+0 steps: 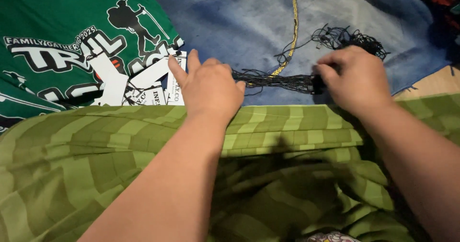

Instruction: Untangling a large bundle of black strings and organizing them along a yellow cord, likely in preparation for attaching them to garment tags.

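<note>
Now | left hand beside white paper labels | right hand gripping black netting

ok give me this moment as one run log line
left hand holds one end of black cord bundle | right hand grips other end | bundle stretched over blue cloth | yellow cord beside | green striped fabric in front

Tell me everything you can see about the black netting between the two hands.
The black netting looks like thin dark cord, bunched into a narrow horizontal strand and tangled into a loose heap at the upper right. It lies on the blue cloth, just beyond the green patterned fabric. The left hand touches one end and the right hand covers the other; how tightly they grip cannot be seen. A yellow braided cord meets it near the middle.
</note>
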